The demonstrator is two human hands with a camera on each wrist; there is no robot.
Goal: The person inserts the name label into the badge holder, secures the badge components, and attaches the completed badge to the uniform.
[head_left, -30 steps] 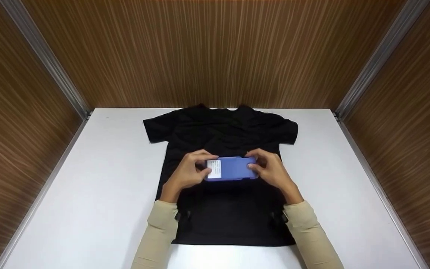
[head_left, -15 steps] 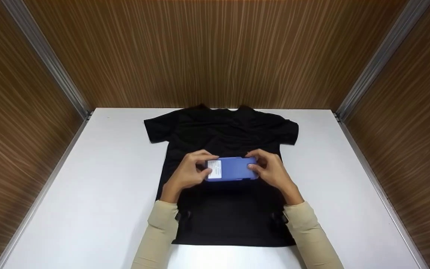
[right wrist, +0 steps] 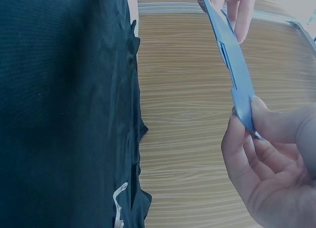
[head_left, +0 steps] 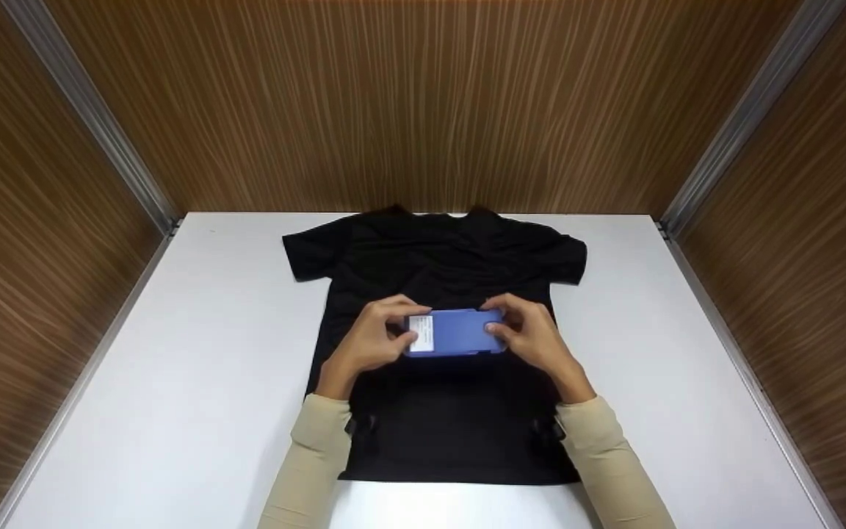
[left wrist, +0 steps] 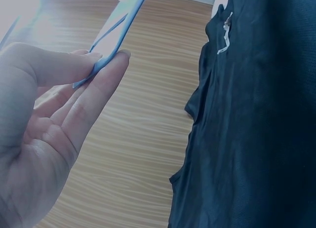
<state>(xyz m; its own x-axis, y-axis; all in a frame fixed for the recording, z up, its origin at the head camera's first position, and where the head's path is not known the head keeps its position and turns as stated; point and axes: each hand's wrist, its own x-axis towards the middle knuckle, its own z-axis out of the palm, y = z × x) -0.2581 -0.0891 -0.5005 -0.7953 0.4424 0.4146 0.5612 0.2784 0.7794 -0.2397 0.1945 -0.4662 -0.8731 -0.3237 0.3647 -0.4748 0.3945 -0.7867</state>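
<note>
Wood-grain walls (head_left: pixel 423 103) with two metal corner strips enclose a white table (head_left: pixel 195 382), where one black T-shirt (head_left: pixel 438 264) lies spread flat, collar toward the back wall. Two hands hold one blue card (head_left: pixel 460 332), bearing one white label, level above the shirt's middle. The left hand (head_left: pixel 369 339) pinches the card's left end between thumb and fingers, and the right hand (head_left: pixel 535 336) pinches its right end the same way. Two beige sleeves (head_left: pixel 313 455) cover the forearms.
</note>
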